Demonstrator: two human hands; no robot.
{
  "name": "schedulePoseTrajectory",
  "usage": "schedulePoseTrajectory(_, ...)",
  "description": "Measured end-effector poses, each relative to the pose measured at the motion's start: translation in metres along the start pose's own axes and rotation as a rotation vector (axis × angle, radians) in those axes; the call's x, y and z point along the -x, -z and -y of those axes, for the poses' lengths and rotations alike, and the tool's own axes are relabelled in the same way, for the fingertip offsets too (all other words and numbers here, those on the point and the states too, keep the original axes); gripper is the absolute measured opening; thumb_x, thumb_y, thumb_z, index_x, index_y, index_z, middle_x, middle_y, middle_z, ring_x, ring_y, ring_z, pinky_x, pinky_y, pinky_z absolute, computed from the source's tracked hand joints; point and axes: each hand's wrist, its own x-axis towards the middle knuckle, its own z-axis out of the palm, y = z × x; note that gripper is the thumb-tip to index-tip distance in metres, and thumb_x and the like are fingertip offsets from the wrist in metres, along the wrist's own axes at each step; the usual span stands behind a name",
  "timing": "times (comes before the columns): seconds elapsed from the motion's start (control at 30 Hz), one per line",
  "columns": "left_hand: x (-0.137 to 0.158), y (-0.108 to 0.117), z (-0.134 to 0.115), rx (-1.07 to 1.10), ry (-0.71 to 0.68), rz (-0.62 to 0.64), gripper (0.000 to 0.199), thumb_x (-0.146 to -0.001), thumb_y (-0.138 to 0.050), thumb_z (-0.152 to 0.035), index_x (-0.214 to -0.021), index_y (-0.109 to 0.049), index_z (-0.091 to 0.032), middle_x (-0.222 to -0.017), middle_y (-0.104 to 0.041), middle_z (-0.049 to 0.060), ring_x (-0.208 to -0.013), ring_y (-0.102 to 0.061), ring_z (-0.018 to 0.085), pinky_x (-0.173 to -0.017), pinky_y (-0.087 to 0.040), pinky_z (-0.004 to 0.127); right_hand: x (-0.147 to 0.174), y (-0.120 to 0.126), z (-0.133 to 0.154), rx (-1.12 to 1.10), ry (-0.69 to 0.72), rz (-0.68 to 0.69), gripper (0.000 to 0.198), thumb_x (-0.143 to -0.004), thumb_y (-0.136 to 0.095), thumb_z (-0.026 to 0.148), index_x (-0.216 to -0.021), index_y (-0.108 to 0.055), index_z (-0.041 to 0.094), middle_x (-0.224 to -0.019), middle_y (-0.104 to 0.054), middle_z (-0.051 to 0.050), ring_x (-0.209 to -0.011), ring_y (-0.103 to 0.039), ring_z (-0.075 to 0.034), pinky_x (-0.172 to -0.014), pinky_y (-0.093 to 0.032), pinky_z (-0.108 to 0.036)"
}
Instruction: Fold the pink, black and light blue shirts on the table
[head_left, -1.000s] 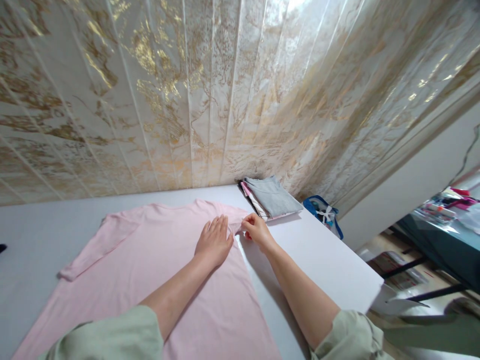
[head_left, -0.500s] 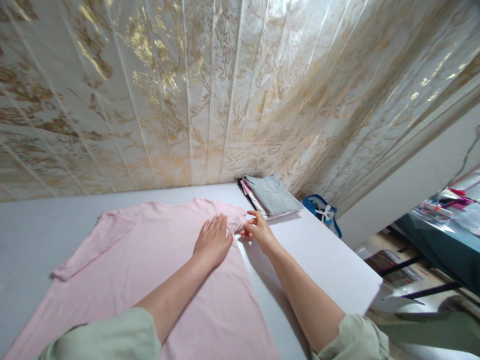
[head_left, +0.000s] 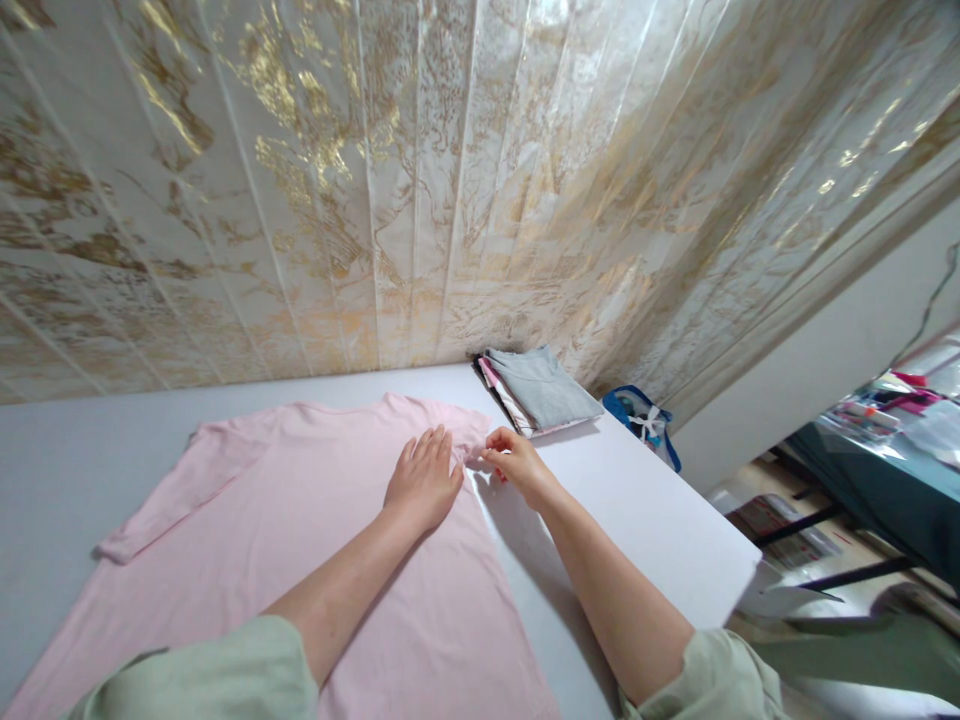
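A pink T-shirt [head_left: 300, 530] lies spread on the white table, its left sleeve stretched out and its right sleeve bunched. My left hand [head_left: 425, 478] rests flat on the shirt near the right shoulder, fingers extended. At the bunched right sleeve, my right hand [head_left: 517, 465] has thumb and fingers pinched on the fabric's edge. The shirt's lower part runs out of view beneath my left arm.
A stack of folded clothes [head_left: 541, 390], grey on top, sits at the table's back right. Beyond the white table [head_left: 645, 510] stands a blue-edged bag [head_left: 641, 425]. A patterned curtain [head_left: 337, 200] hangs behind. Another table [head_left: 885, 470] with clutter is at far right.
My right hand's fingers have drawn together on the sleeve edge; they were more spread before. My left hand stays flat on the shirt. The view has shifted slightly.
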Motion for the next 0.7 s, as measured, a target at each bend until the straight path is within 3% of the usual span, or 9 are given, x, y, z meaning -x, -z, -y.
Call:
schedulePoseTrajectory(0.13, 0.0004, 0.0002, -0.0002, -0.016, -0.011, -0.014, 0.058, -0.096, -0.026, -0.035, -0.145, -0.038, -0.007, -0.154, -0.035, 0.014, -0.142, -0.032, 0.026, -0.116, -0.022, 0.045, -0.0012, -0.0008, -0.0019, 0.050, 0.013, 0.045, 0.023, -0.067, -0.069, 0.035, -0.074, -0.054, 0.019, -0.059, -0.050, 0.007, -0.045, -0.044, -0.007, -0.040, -0.034, -0.017)
schedulePoseTrajectory(0.33, -0.0001, 0.0008, -0.0006, -0.008, -0.003, 0.006, 0.058, -0.096, -0.026, -0.036, -0.145, -0.039, -0.008, -0.154, -0.035, 0.014, -0.143, -0.031, 0.026, -0.117, -0.021, 0.046, -0.0020, -0.0034, -0.0023, 0.062, 0.082, 0.039, 0.041, -0.069, -0.067, 0.032, -0.109, -0.060, 0.022, -0.074, -0.053, 0.006, -0.047, -0.042, -0.007, -0.042, -0.033, -0.018)
schedulePoseTrajectory(0.5, 0.0007, -0.0007, -0.0003, -0.023, -0.005, -0.008, 0.058, -0.096, -0.026, -0.036, -0.146, -0.038, -0.009, -0.154, -0.035, 0.013, -0.143, -0.031, 0.026, -0.117, -0.021, 0.045, -0.0031, -0.0030, -0.0062, 0.209, 0.171, 0.080, 0.016, -0.073, -0.065, 0.030, -0.084, -0.060, 0.020, -0.067, -0.053, 0.006, -0.054, -0.045, -0.009, -0.051, -0.034, -0.019)
schedulePoseTrajectory(0.7, 0.0008, 0.0003, -0.0005, -0.034, -0.011, -0.015, 0.057, -0.096, -0.026, -0.035, -0.145, -0.039, -0.007, -0.154, -0.035, 0.014, -0.142, -0.032, 0.026, -0.116, -0.022, 0.045, -0.0064, -0.0053, -0.0073, 0.378, 0.243, 0.130, 0.005, -0.078, -0.060, 0.024, -0.078, -0.057, 0.020, -0.060, -0.056, 0.006, -0.057, -0.050, -0.011, -0.055, -0.033, -0.020)
